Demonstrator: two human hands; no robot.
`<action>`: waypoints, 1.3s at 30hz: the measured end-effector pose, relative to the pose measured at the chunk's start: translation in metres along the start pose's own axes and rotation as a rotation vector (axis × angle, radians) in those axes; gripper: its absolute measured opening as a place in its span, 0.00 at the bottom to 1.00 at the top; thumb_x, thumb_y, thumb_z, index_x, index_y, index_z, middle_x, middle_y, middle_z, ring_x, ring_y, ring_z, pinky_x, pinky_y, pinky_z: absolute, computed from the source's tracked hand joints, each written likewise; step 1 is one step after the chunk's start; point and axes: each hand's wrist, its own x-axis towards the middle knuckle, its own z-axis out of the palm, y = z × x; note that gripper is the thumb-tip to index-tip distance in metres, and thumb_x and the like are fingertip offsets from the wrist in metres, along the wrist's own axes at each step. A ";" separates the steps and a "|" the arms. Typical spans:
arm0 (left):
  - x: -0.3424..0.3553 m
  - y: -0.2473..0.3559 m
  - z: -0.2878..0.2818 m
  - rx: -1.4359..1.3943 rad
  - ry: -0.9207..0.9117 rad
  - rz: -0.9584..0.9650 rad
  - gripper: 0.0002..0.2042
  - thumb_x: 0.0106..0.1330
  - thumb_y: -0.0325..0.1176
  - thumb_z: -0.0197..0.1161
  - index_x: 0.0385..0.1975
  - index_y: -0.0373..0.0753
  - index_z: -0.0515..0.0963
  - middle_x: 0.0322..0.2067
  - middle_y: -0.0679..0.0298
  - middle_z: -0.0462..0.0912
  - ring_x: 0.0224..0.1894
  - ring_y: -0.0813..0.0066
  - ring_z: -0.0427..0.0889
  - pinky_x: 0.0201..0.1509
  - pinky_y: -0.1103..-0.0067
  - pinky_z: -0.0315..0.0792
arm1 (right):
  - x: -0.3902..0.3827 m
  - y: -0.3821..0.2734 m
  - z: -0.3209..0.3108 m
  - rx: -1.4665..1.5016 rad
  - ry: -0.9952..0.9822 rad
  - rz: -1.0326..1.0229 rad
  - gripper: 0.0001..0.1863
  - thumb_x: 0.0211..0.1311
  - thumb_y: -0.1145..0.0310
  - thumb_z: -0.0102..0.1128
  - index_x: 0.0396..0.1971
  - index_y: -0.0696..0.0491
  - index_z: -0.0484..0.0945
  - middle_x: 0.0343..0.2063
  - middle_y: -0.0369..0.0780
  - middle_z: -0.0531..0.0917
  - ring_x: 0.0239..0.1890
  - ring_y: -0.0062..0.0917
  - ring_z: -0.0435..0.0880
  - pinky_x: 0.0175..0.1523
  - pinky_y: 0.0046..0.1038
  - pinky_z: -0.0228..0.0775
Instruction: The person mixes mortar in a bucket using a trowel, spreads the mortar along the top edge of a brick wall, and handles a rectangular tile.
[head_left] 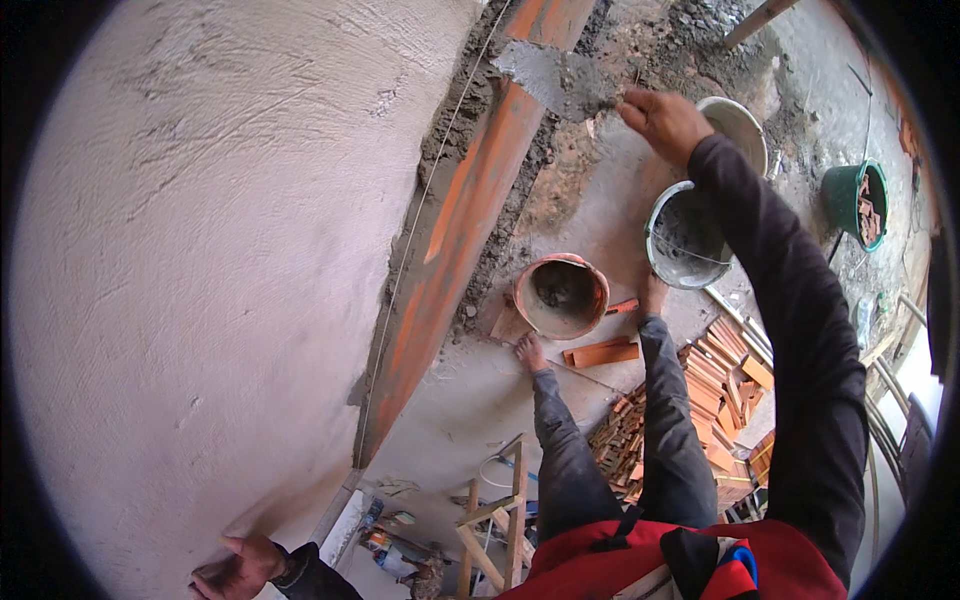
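Note:
My right hand [665, 122] is closed round the handle of a mortar-smeared trowel [533, 72]. Its grey blade reaches left across a long strip of orange tile [470, 200] at the foot of the wall. Wet grey mortar [660, 60] is spread beside the strip. A taut string [428, 190] runs along the strip's wall side. At the lower left, my left hand [240, 570] is near the pale plastered wall [230, 250], thumb apart from the fingers and nothing in it. Whether it touches the wall I cannot tell.
Near my bare feet stand an orange-rimmed bucket [540, 325] and a bucket of grey mortar [690, 275]. Another bucket [755, 130] is behind my right wrist. A green bucket [843, 200] holds tile pieces. Stacked orange tiles [705, 390] and a wooden frame [515, 490] stand nearer me.

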 end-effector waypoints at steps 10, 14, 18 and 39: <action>0.003 -0.003 -0.008 0.013 -0.006 0.034 0.33 0.52 0.57 0.71 0.45 0.32 0.75 0.49 0.54 0.67 0.51 0.60 0.69 0.54 0.65 0.67 | -0.037 -0.030 0.015 0.195 0.050 0.109 0.17 0.68 0.57 0.49 0.30 0.58 0.73 0.21 0.53 0.75 0.29 0.51 0.76 0.35 0.43 0.67; 0.002 0.001 0.001 -0.021 0.024 0.012 0.33 0.52 0.57 0.72 0.45 0.32 0.74 0.48 0.53 0.68 0.50 0.60 0.69 0.54 0.66 0.67 | -0.031 -0.038 0.046 0.146 0.122 0.190 0.18 0.67 0.54 0.49 0.32 0.56 0.76 0.24 0.54 0.79 0.32 0.52 0.78 0.38 0.47 0.69; 0.003 0.006 0.006 -0.151 0.067 0.019 0.26 0.59 0.50 0.68 0.47 0.35 0.73 0.46 0.54 0.72 0.52 0.60 0.71 0.55 0.65 0.66 | -0.063 -0.040 0.045 0.126 0.066 0.312 0.18 0.67 0.55 0.49 0.34 0.56 0.76 0.24 0.53 0.79 0.33 0.52 0.79 0.38 0.47 0.68; 0.001 0.009 0.003 -0.230 -0.033 -0.083 0.37 0.52 0.53 0.70 0.52 0.31 0.64 0.54 0.54 0.60 0.58 0.58 0.59 0.63 0.62 0.52 | -0.003 -0.110 0.259 0.502 0.901 0.219 0.20 0.49 0.81 0.60 0.45 0.52 0.78 0.37 0.43 0.80 0.38 0.40 0.79 0.42 0.36 0.70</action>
